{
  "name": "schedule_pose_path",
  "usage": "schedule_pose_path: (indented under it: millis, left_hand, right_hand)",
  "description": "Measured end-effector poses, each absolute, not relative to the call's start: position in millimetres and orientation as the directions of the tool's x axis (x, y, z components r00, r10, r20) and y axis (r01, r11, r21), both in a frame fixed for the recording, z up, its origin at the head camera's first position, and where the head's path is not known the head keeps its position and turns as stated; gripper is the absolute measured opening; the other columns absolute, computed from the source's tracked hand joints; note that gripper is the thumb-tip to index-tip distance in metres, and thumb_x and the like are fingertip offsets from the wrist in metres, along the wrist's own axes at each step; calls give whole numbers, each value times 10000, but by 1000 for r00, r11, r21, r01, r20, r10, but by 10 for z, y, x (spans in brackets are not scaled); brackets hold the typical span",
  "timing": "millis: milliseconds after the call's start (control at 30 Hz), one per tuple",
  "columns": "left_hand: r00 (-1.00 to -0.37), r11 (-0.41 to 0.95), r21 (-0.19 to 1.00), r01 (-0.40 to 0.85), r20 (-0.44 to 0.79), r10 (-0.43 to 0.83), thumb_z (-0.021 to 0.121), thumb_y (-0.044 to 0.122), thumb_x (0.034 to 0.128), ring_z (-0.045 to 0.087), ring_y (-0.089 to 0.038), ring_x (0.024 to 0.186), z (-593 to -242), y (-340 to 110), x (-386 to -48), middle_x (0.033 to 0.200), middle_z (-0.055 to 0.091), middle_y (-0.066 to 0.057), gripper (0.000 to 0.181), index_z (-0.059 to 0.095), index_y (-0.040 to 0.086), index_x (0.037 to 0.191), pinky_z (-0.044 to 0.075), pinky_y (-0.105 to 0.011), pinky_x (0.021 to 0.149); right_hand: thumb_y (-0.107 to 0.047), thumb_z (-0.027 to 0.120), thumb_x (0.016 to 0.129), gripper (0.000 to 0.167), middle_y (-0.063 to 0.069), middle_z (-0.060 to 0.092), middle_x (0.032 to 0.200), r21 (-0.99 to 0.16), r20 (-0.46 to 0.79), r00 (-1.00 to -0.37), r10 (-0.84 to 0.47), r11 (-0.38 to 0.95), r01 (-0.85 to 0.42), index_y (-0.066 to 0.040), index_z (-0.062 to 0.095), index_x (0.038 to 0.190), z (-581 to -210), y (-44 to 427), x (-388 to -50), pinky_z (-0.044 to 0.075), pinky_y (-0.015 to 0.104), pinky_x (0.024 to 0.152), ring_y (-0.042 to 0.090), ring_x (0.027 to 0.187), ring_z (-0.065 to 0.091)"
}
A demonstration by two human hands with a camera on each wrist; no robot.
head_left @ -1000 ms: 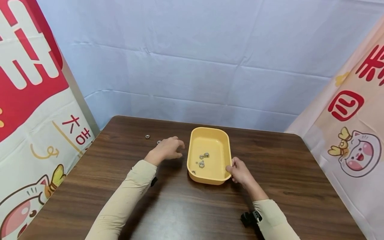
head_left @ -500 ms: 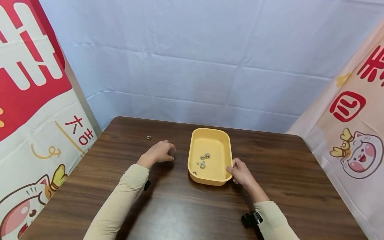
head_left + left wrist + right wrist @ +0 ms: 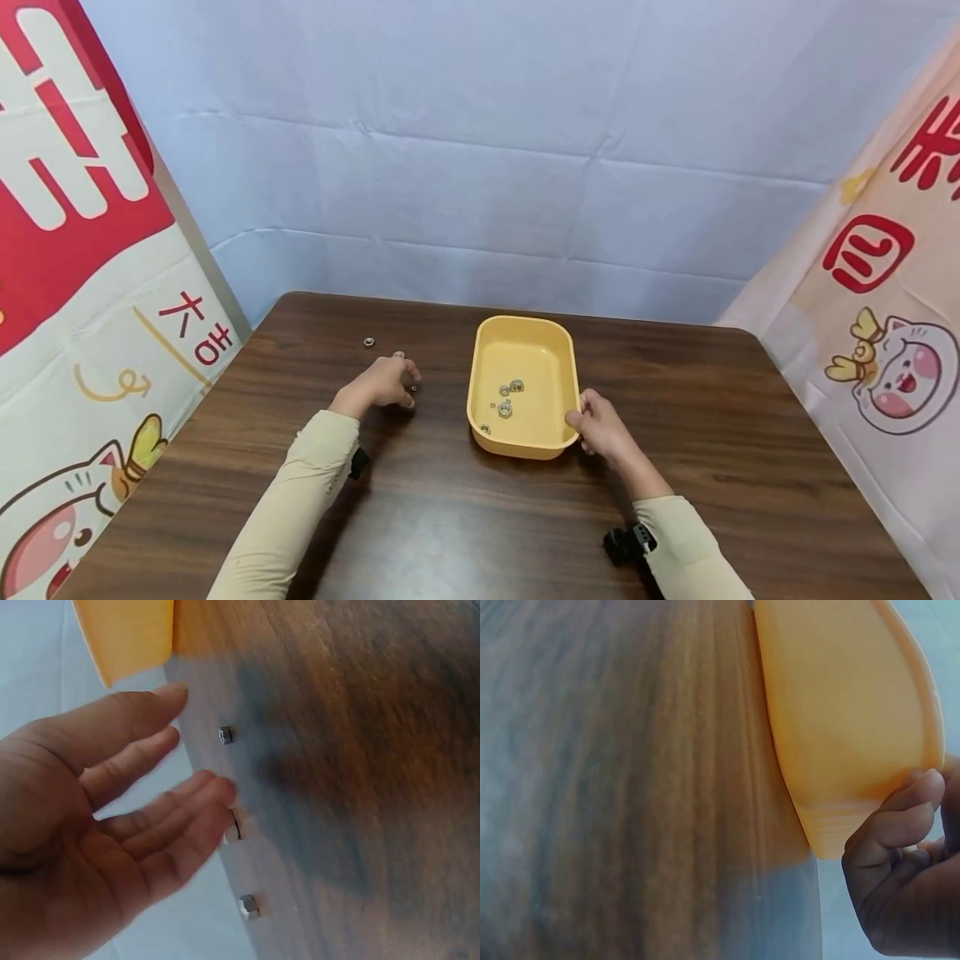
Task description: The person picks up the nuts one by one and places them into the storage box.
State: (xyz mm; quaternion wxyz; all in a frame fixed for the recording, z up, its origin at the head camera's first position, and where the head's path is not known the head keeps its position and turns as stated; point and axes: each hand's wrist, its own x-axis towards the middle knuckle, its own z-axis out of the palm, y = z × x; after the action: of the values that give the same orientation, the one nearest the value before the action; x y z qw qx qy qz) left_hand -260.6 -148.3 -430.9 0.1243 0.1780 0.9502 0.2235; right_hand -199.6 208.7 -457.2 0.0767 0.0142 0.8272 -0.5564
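Note:
My left hand (image 3: 378, 384) hovers over the table left of the yellow tray, fingers loosely bent and apart, holding nothing. In the left wrist view a small nut (image 3: 226, 735) lies beyond the gap between thumb and fingers; a larger nut (image 3: 232, 826) is partly hidden behind the fingertips of the hand (image 3: 112, 810), and another nut (image 3: 249, 907) sits lower. My right hand (image 3: 604, 431) pinches the right rim of the yellow tray (image 3: 523, 452) near its front corner. The right wrist view shows its curled fingers (image 3: 900, 825) against the tray wall (image 3: 847, 705).
Several metal nuts, including a large one (image 3: 506, 409), lie in the tray. One loose nut (image 3: 368, 342) is near the table's back left. A pale cloth (image 3: 480, 167) hangs behind the dark wood table (image 3: 465, 525), with printed cloths at both sides.
My left hand has moved left, away from the tray, and a small nut now shows by its fingers. My right hand keeps its grip on the tray, which stays in place.

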Motion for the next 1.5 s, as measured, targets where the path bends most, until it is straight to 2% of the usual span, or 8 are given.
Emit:
schedule_pose_path:
  millis: [167,267,567,833,1100,1267,1367,1500]
  left_hand:
    - [-914,828,523,201,-203,351,784,63,733,573,-220,825,-4330,-1575,-2662,916,600,-81,406,621,7,1101,484,-378,731]
    - [-917,808,568,159,-218,333,776,58,745,591,-202,813,-4380,-1617,-2703,893,617,-60,378,630,5,1090,487,-376,758]
    - [-921,712,702,25,-262,290,709,-8,772,599,-197,665,-4469,-1625,-2764,775,646,-56,125,676,17,890,506,-314,598]
    - [-947,713,699,-47,-258,190,753,54,767,615,-185,631,-4507,-1549,-2762,705,651,-50,135,690,4,875,523,-313,587]
    - [-965,789,610,-71,-241,99,806,171,733,582,-169,556,-4536,-1478,-2780,591,617,-24,170,686,75,661,497,-291,522]
    - [-964,780,620,-87,-249,91,806,158,732,582,-174,567,-4550,-1482,-2797,613,615,-35,163,672,69,703,500,-294,525]
    - [-964,780,621,-71,-244,107,809,131,725,585,-176,569,-4542,-1476,-2795,682,635,-86,163,662,66,753,502,-296,527]
    - [-961,788,614,-36,-237,140,786,103,747,586,-169,573,-4510,-1451,-2777,936,665,-156,121,674,63,768,498,-290,525]
  right_hand:
    - [23,496,786,134,52,459,549,-920,-135,-988,-68,379,99,-36,377,808,-4567,2069,-2015,330,238,367,140,391,389]
    - [20,495,790,129,52,459,547,-917,-137,-988,-73,386,99,-34,380,808,-4572,2069,-2010,334,239,367,141,392,391]
    - [32,496,787,139,47,444,549,-914,-150,-987,-63,390,114,-35,377,808,-4538,2079,-2000,332,239,367,137,394,391]
    - [32,494,786,138,50,444,561,-912,-157,-986,-62,393,121,-38,378,810,-4546,2097,-2002,332,239,367,138,393,394]
    - [30,488,780,131,50,443,562,-916,-143,-987,-69,386,106,-38,378,800,-4556,2085,-2004,327,234,363,137,390,388]
    - [31,486,775,132,48,437,566,-915,-141,-988,-63,391,105,-42,377,794,-4552,2082,-2002,325,233,364,136,392,388]
    - [31,487,773,135,49,439,565,-913,-140,-988,-59,395,106,-43,376,790,-4554,2081,-2005,324,230,360,135,389,388]
    - [29,490,773,135,51,443,563,-913,-137,-989,-56,394,104,-42,376,790,-4556,2075,-2005,324,231,358,135,387,385]
